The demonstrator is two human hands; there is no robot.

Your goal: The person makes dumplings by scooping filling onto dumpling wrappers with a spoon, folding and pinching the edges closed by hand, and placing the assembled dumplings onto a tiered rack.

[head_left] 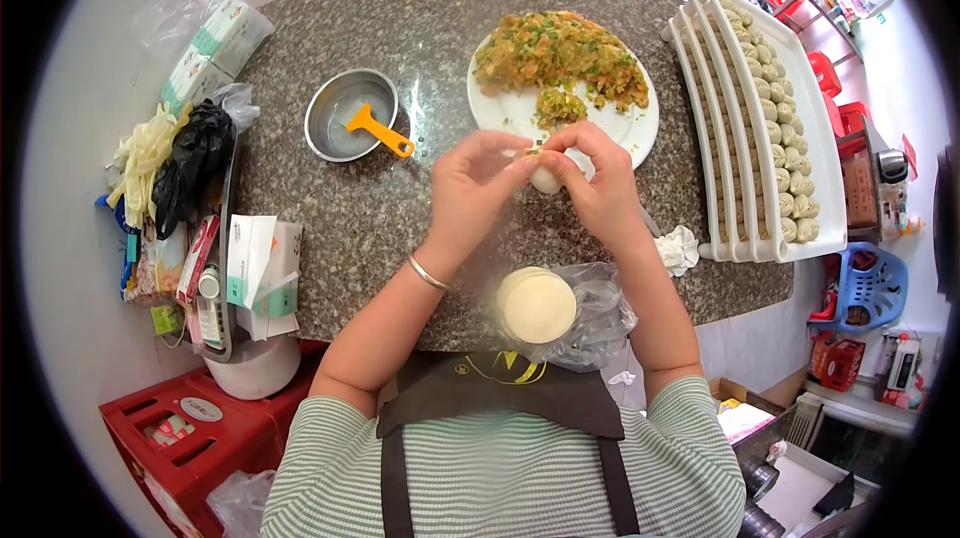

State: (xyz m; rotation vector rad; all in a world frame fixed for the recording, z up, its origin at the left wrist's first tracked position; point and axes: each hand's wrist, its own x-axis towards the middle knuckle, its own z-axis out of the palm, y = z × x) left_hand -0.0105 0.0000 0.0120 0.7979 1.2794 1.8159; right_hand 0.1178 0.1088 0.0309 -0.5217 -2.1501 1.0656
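Note:
Between my two hands is a small pale bun (pixel 545 180) with bits of green filling showing at its top. My left hand (pixel 474 183) pinches its upper edge with thumb and forefinger, and my right hand (pixel 598 178) pinches the edge from the other side. Just beyond them lies a white plate (pixel 640 138) with a heap of chopped orange and green filling (pixel 560 53); a small clump sits at its near side. Close to my body a stack of round dough wrappers (pixel 537 306) rests on a clear plastic bag (pixel 598 313).
A metal bowl (pixel 325 123) with an orange-handled scraper (pixel 378 131) stands to the left. Stacked white trays (pixel 815 118) of pleated buns fill the right side. A crumpled tissue (pixel 678 250) lies near my right forearm. Tissue boxes (pixel 265 263) and bags line the left edge.

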